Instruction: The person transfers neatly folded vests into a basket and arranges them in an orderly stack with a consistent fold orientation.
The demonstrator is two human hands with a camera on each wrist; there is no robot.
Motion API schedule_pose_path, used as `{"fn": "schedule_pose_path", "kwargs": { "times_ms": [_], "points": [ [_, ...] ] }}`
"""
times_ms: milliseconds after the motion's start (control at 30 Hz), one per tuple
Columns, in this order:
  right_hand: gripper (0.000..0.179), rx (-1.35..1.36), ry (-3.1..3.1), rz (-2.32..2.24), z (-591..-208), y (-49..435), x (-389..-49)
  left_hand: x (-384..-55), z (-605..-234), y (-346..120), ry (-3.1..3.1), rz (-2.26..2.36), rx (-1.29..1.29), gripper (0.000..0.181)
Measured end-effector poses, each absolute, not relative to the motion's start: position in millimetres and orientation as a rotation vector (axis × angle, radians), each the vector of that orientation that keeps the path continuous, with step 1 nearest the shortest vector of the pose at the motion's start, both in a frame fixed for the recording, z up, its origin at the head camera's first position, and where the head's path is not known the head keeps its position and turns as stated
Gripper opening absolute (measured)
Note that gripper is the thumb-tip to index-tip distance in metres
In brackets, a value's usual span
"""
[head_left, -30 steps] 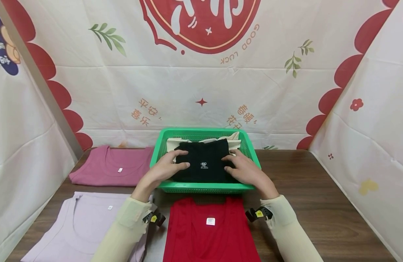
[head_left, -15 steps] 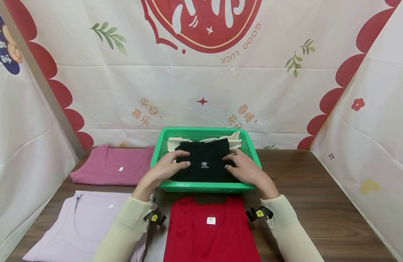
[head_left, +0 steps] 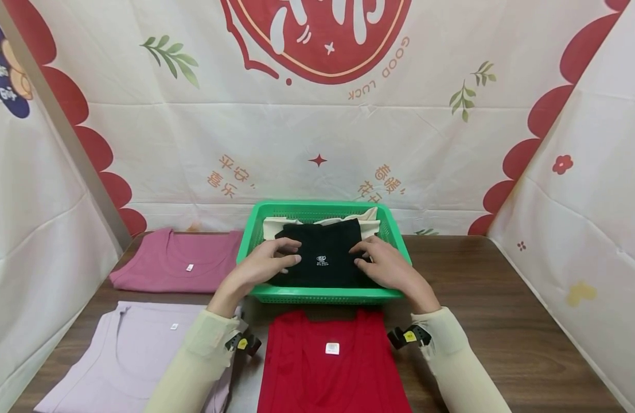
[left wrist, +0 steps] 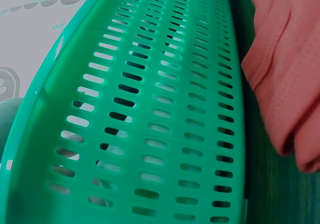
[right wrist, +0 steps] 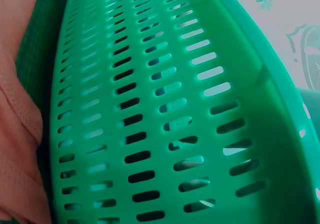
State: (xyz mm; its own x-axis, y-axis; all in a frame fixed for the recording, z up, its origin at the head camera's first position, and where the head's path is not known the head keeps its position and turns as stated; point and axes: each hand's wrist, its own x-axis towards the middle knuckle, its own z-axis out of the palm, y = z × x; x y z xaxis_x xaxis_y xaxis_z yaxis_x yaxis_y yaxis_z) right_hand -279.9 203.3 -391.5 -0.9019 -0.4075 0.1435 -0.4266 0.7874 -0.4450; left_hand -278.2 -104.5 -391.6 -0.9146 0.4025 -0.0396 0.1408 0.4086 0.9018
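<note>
You are holding both arms out over a table (head_left: 482,321), and a green basket (head_left: 324,293) is sitting between your forearms' far ends. Taking the basket as the clock's centre, with twelve pointing away from you, a folded black garment (head_left: 332,246) is lying inside it, showing its small white print. Cream cloth (head_left: 370,228) is peeking out past the black garment at ten and two o'clock.

Your left hand (head_left: 263,263) is reaching over the black garment from nine o'clock, its thumb standing apart from loosely bent fingers. Your right hand (head_left: 385,265) is mirroring it from three o'clock, thumb and fingers also parted and relaxed. Neither is visibly pinching anything; you cannot tell whether the fingertips are touching the fabric. In both wrist views the basket's slotted wall is filling most of the space.

A folded pink garment (head_left: 180,265) is lying just beside the basket at nine o'clock, a lilac garment (head_left: 141,350) at eight, and a red garment (head_left: 332,376), with a white label at its neck, at six. A printed cloth backdrop (head_left: 276,132) is hanging at twelve.
</note>
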Motion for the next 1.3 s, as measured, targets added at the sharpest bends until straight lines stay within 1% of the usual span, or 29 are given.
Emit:
{"fn": "schedule_pose_path", "kwargs": {
  "times_ms": [233, 367, 467, 700, 900, 1100, 1300],
  "points": [
    [0.030, 0.728, -2.978, 0.659, -391, 202, -281, -279, -389, -105, 2.376, 1.589, 0.532, 0.045],
    [0.034, 0.733, -3.013, 0.649, -389, 200, -281, -278, -387, -105, 2.379, 1.590, 0.536, 0.045],
    [0.033, 0.739, -2.949, 0.688, -388, 200, -281, -277, -386, -105, 2.382, 1.603, 0.561, 0.045],
    [0.025, 0.788, -2.740, 0.802, -379, 199, -277, -276, -382, -105, 2.379, 1.656, 0.707, 0.042],
    [0.026, 0.803, -2.687, 0.944, -367, 198, -265, -275, -378, -104, 2.379, 1.695, 0.779, 0.037],
    [0.030, 0.896, -2.637, 1.004, -355, 195, -246, -257, -365, -102, 2.347, 1.756, 0.865, 0.033],
    [0.030, 0.996, -2.586, 0.977, -349, 196, -215, -224, -360, -98, 2.197, 1.868, 0.985, 0.031]
  ]
}}
